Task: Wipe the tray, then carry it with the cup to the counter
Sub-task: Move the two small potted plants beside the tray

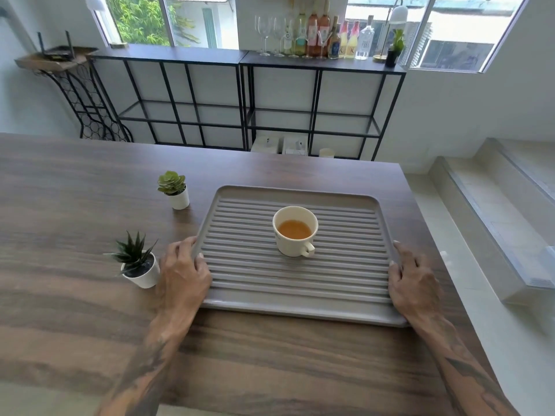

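A grey ribbed tray (288,283) lies flat on the dark wooden table. On its middle stands a cream cup (295,232) holding amber liquid, handle turned toward me. My left hand (183,274) grips the tray's left rim, thumb on top and fingers curled at the edge. My right hand (413,280) holds the right rim the same way. No cloth is in view.
Two small potted plants stand left of the tray: a spiky one (138,261) close beside my left hand and a rosette one (174,189) farther back. The table's right edge (432,235) runs just past the tray. Black shelves (246,97) with bottles and glasses line the far wall.
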Demonstrator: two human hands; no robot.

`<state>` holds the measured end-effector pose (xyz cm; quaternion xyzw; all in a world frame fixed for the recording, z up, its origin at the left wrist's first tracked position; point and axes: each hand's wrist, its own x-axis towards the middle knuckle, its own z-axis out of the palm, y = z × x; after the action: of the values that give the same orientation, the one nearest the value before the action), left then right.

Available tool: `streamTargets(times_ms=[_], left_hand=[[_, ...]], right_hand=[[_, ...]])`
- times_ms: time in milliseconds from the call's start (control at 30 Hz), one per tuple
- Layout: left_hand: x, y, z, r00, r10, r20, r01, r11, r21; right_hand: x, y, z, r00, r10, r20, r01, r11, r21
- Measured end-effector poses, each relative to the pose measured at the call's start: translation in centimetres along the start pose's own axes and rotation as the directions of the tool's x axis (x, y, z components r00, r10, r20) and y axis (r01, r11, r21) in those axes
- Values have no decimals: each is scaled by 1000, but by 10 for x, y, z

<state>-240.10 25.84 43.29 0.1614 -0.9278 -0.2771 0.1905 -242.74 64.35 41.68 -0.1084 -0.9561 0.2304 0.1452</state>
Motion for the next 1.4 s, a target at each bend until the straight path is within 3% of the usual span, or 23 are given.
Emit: streamTargets(times_ms=[100,200,300,367,433,533,633,733,1000,1400], left_hand=[[-43,8,-26,994,69,-89,-76,995,-72],[-86,-7,-55,968,-21,-248,-5,995,-102],[-94,-46,-78,927,-227,-300,140,948,-287],[-84,-69,-89,916,-291,-277,194,924,-331],[-67,-84,-91,925,-316,-211,225,903,-367],[-44,-97,-83,950,-297,-101,238,893,-382],[-25,-105,-74,963,-266,46,262,879,-397],[-8,-117,-65,976,-202,84,218,884,-412],[14,-128,-53,979,-155,135,203,829,-521],[25,-135,-48,983,-121,138,177,826,-535]], right_hand=[[-4,-9,-18,998,49,51,-51,998,39],[-7,-27,-44,997,79,-12,-78,996,30],[-1,-80,-74,989,-91,-118,109,982,152],[0,-134,-86,959,-247,-140,276,924,266],[3,-193,-82,932,-360,-47,351,862,366],[15,-271,-40,843,-475,253,339,833,438],[30,-330,23,755,-489,436,331,859,391],[40,-366,79,720,-445,532,319,893,317],[57,-390,164,749,-339,569,167,928,333],[53,-408,202,822,-376,428,171,880,444]])
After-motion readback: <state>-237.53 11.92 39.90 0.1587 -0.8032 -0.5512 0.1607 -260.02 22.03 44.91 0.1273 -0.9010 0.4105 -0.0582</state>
